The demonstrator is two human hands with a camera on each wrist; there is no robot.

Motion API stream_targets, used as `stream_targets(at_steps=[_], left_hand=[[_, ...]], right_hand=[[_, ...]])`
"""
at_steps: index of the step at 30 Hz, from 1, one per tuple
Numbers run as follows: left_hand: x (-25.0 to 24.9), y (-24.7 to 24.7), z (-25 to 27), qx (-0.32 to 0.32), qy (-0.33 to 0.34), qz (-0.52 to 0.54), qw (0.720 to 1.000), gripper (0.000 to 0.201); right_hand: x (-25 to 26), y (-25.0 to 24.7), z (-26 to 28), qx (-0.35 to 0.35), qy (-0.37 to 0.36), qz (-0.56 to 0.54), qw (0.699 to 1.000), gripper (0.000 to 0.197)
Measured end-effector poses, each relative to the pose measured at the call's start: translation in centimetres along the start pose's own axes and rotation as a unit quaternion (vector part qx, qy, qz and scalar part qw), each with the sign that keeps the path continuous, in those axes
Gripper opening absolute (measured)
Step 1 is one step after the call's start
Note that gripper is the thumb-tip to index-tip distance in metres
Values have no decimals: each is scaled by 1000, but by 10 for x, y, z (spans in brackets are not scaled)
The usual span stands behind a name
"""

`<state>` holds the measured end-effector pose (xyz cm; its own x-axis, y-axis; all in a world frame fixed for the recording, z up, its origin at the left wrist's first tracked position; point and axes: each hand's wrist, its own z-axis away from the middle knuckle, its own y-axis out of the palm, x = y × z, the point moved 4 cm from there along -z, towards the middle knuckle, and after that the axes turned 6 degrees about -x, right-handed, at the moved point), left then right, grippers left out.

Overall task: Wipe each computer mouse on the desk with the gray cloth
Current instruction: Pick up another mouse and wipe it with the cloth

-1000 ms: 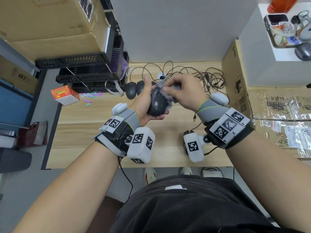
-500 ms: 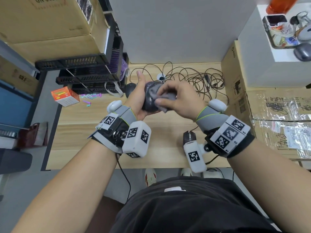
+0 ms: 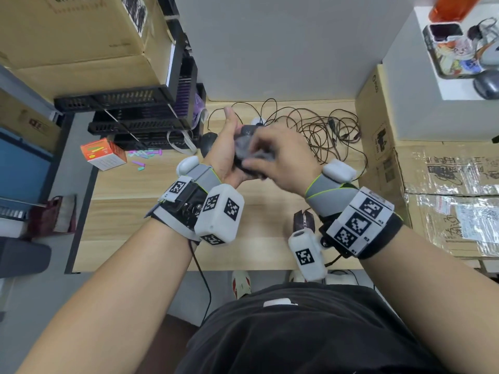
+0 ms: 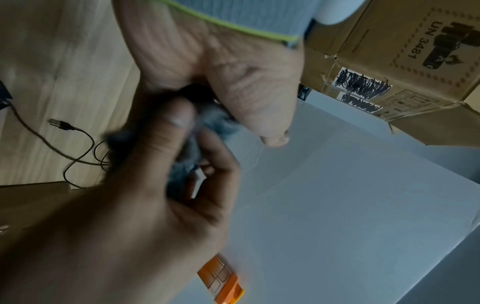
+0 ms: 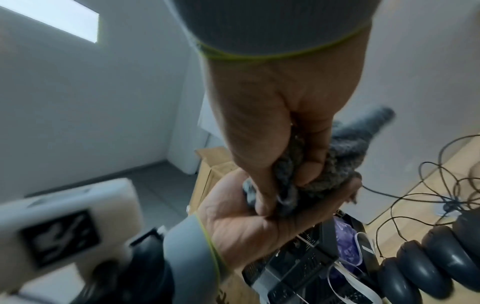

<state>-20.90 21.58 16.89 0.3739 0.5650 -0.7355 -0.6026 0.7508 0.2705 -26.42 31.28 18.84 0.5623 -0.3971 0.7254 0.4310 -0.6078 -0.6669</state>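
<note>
My left hand holds a dark computer mouse up above the wooden desk, its thumb pointing away from me. My right hand grips the bunched gray cloth and presses it against the mouse's back. The cloth and the fingers cover most of that mouse. In the left wrist view the cloth sits between both hands. A second dark mouse lies on the desk behind my left hand, and a third mouse lies by my right wrist. Several dark mice lie side by side.
A tangle of thin cables covers the desk's back right. Stacked black trays stand at the back left, with an orange and white box beside them. Cardboard boxes border the right side.
My left hand has tipped the mouse up and a little farther from me. My right hand has rubbed the cloth from the mouse's far end down over its back.
</note>
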Motion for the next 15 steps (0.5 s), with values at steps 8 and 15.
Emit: stream_targets(at_steps=[8,15], left_hand=[[-4,2,-2,15,-16,-2,1000,66],[2,3,-2,5,0,6,1000,69]], right_hand=[[-10,-16,-12,-60,31,-48,997,19],[4,-1,-2,75,-54,-6,996,16]])
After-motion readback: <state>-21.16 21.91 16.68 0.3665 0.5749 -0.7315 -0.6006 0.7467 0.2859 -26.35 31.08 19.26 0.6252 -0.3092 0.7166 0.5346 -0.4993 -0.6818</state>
